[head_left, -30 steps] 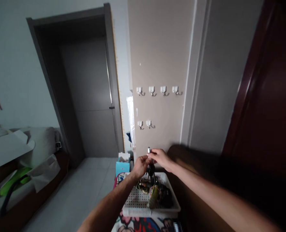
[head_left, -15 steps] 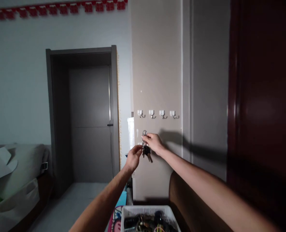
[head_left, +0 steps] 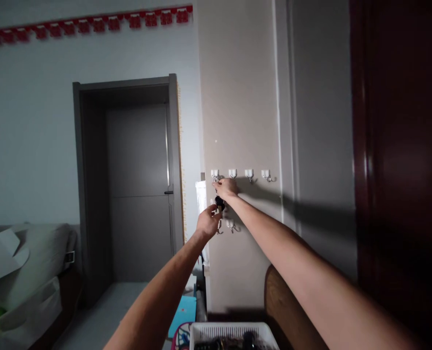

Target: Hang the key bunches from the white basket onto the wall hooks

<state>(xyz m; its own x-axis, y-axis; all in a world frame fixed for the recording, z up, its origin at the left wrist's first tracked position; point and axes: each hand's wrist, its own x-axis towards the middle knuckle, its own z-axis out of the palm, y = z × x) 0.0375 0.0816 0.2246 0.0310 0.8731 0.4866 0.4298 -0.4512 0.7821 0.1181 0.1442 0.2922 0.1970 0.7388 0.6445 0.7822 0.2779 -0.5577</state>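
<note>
Just now, the bunch of keys (head_left: 219,201) had come up the wall panel (head_left: 241,97), from below the upper row of hooks to right beneath its leftmost hook (head_left: 215,172). That rise brought the metal clip (head_left: 215,180) at its top level with the hook's curved end, though whether the two had engaged could not be told. The right hand (head_left: 226,187) pinched the clip between thumb and fingers; the left hand (head_left: 207,222) was lower, fingers curled at the bottom of the keys, its hold on them too hidden to judge. Behind the left hand showed part of a lower hook (head_left: 219,226), with another (head_left: 231,225) just beside it. Well below, a white basket (head_left: 234,327) held dark items, near a blue box (head_left: 183,311)
</note>
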